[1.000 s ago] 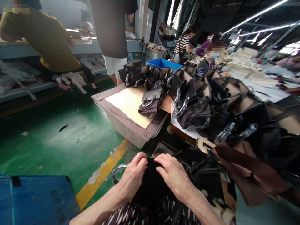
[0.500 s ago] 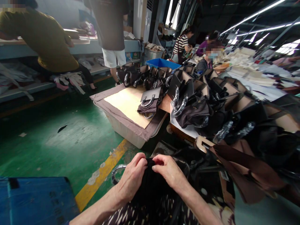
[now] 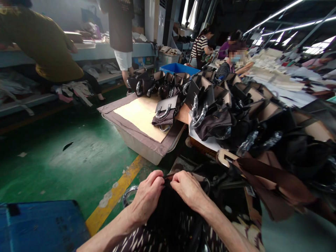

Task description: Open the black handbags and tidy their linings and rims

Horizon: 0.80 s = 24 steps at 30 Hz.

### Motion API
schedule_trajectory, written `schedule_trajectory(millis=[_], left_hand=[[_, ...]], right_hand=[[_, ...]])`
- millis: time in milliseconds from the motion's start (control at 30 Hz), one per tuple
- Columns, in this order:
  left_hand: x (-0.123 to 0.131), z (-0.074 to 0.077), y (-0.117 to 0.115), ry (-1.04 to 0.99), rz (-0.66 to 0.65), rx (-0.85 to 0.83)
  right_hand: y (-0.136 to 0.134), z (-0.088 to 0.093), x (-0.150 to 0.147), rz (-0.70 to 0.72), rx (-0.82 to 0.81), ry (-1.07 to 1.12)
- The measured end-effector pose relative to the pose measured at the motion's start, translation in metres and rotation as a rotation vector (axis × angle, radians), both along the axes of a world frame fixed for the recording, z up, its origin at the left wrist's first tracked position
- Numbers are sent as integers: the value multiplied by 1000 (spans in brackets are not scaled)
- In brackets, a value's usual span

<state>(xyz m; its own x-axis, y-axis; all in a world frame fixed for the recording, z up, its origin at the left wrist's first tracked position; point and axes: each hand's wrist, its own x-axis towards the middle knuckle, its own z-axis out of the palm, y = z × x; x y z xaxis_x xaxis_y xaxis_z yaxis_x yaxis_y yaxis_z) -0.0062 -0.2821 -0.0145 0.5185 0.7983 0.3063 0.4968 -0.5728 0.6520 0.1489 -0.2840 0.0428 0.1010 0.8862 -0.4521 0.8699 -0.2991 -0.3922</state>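
Note:
A black handbag (image 3: 168, 206) rests in my lap, its upper edge between my two hands. My left hand (image 3: 149, 190) is closed, fingers pinching the bag's edge. Close beside it on the right, my right hand (image 3: 187, 185) pinches the same edge, thumb and fingers together. A plastic-wrapped handle (image 3: 128, 196) of the bag sticks out left of my left wrist. The bag's lower part is dark and hard to make out against my patterned clothing.
Ahead, a white tub (image 3: 136, 141) carries a board (image 3: 139, 115) with one dark handbag (image 3: 165, 112) on it. Many more bags (image 3: 215, 122) crowd the table to the right. A blue box (image 3: 42, 227) stands at lower left. Several people work farther back.
My right fingers have closed in on the bag's edge, and a brownish strip of it now shows between my hands. The view has shifted slightly. My left hand keeps its pinch.

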Motion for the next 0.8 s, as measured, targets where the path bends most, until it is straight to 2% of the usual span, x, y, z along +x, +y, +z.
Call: schedule_trajectory(millis=[133,367,533,633,800], left_hand=[[-2,3,7,11,-43,-50],[3,26,17,219,-198,-107],[6,25,16,227,-206,-93],[3,24,14,207,-208,-92],[-3,29,13,180,-213,-103]], right_hand=[[2,1,4,-2,-8,63],[7,0,12,91,32,148],[5,-1,13,117,53,93],[3,1,20,95,83,79],[0,5,48,0,240,12]])
